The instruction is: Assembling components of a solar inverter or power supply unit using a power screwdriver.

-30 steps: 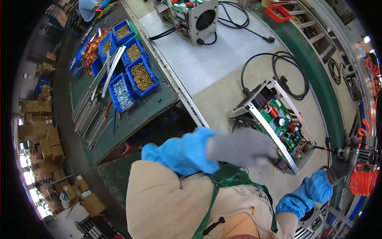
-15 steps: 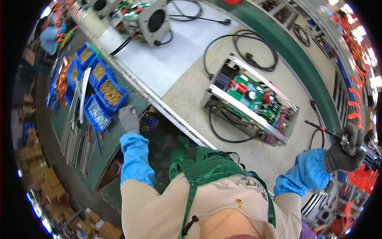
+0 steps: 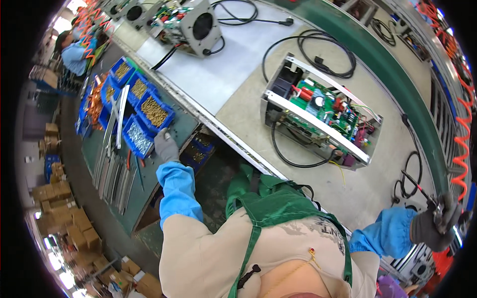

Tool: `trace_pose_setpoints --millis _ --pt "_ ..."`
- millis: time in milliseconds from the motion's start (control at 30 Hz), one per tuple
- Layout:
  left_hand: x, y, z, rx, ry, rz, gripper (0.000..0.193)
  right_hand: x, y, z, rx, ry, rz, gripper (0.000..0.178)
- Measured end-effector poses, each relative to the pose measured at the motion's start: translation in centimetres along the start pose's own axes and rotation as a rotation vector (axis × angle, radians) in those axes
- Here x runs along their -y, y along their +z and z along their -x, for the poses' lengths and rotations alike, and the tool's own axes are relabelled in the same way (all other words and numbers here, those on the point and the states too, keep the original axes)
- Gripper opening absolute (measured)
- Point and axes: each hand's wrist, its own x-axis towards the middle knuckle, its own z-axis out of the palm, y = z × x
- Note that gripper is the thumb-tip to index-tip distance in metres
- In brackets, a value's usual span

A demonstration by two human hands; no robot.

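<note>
My left hand [image 3: 166, 146], in a grey glove, is at the near right corner of a blue bin of silver screws [image 3: 139, 138]. Its fingers are curled together, and whatever they may pinch is hidden. Far to the right, my right hand [image 3: 437, 223], gloved too, is wrapped round a pneumatic screwdriver [image 3: 431, 201] with its thin bit pointing up and left. A red coiled air hose [image 3: 462, 149] hangs just above that hand. Between the hands, on the bench, lies an open metal chassis [image 3: 318, 111] with a green circuit board exposed.
More blue bins hold brass-coloured fasteners [image 3: 155, 111], with metal strips [image 3: 113, 181] beside them on the green side table. A black power cord [image 3: 350, 54] loops behind the chassis. Another unit with a fan [image 3: 202, 26] stands farther back. A person in blue [image 3: 74, 54] is at the far left.
The whole view has shifted, so the bench and bins sit farther right. My right hand, with the screwdriver, is lower in the picture. My left hand stays beside the silver-screw bin.
</note>
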Motion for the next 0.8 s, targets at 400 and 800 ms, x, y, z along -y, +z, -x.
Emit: trace_pose_setpoints --millis 400,800 --pt "0.0 1.8 -1.8 0.265 0.152 -0.085 0.021 -0.8 2.4 1.1 0.014 -0.052 -0.212 0.037" --pt "-27.7 -11.7 8.9 1.023 0.236 1.205 0.045 -4.6 6.3 3.8 0.017 -0.066 -0.207 0.059"
